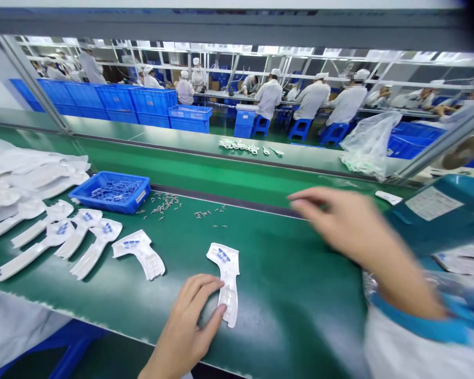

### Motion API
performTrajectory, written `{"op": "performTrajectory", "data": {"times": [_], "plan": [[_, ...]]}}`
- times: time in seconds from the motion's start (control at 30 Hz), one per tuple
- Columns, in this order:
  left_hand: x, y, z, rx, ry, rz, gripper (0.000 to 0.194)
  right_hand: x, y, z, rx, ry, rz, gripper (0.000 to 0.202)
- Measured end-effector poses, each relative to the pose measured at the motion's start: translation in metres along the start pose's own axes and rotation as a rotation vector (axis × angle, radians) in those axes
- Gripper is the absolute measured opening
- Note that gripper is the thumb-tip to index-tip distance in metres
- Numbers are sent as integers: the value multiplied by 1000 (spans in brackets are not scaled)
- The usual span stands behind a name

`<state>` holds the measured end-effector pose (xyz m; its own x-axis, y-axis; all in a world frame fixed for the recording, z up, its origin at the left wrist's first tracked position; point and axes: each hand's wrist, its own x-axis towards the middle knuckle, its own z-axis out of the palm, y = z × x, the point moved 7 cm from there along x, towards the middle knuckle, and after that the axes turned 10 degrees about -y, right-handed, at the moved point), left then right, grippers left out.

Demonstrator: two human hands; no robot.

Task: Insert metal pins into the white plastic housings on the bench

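Note:
My left hand (187, 321) rests at the near edge of the green table, thumb and fingertips against the lower part of a white plastic shell (228, 268) with a blue piece in its upper end. Blurred by motion, my right hand (339, 221) is raised over the table to the right, its thumb and forefinger close together; what they hold, if anything, is too small to tell. Another white shell (142, 251) lies left of centre. Small metal parts (166, 203) are scattered near the middle of the table's back edge.
Several white shells (97, 245) lie at the left beside a blue tray (110, 192) of small blue parts. A teal bin (446, 210) stands at the right. Beyond a green belt (189, 166), a plastic bag (371, 142) and pale parts (239, 146) lie on a ledge. People work behind.

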<state>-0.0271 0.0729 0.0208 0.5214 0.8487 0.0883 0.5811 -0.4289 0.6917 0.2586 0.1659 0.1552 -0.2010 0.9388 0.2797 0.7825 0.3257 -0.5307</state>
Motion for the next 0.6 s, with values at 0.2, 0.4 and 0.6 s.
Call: {"op": "performTrajectory", "data": {"times": [0.2, 0.4, 0.6], "plan": [[2, 0, 4, -2, -147, -68, 55, 48, -27, 188, -130, -506, -3, 27], [-2, 3, 2, -25, -124, -82, 51, 47, -16, 191, -118, -482, -40, 19], [0, 1, 3, -42, -134, -60, 53, 12, -25, 149, 202, -467, 8, 19]]}}
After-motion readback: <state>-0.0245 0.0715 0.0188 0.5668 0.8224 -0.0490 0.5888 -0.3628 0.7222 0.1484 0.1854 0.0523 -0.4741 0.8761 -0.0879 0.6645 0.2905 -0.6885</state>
